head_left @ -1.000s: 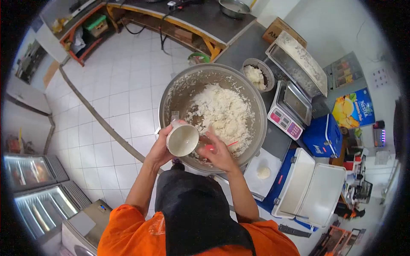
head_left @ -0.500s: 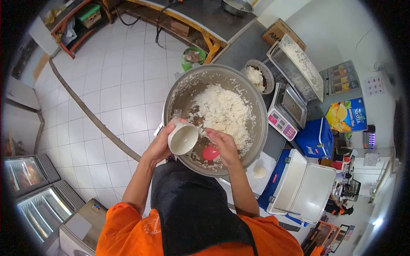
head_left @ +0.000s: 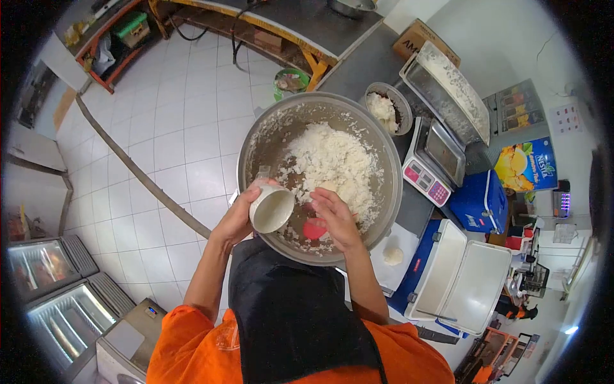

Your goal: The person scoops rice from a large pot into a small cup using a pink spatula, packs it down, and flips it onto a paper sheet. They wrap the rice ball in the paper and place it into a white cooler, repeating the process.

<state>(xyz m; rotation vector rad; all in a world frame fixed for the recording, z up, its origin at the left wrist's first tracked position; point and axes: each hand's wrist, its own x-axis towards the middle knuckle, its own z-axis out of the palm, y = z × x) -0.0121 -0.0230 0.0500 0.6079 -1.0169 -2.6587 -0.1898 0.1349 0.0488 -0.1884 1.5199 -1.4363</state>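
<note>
My left hand point(head_left: 242, 214) is wrapped round a pale cup point(head_left: 272, 210), its mouth tipped toward me over the near left rim of a large round metal pot point(head_left: 244, 153). Cooked white rice point(head_left: 336, 153) is heaped in the pot, with loose grains stuck to the walls. Above the rice's near edge is my right hand point(head_left: 338, 224), palm turned inward, its fingers stretched out and slightly apart. A whitish patch shows at its fingertips; whether it touches them I cannot tell. Beneath this hand lies a red rounded utensil point(head_left: 313, 228), partly covered by the fingers.
Right of the pot stand a bowl of rice point(head_left: 384, 110), a digital scale point(head_left: 425, 179) and a rice-smeared clear container point(head_left: 448, 96). A white round piece point(head_left: 393, 256) lies on a pale sheet. An open cooler point(head_left: 441, 275) is at my right; a green bin point(head_left: 291, 83) stands beyond the pot.
My right hand has lifted slightly from beside the cup's rim, and its fingers have straightened. The cup stays in my left hand, nearly unmoved. The view has shifted slightly.
</note>
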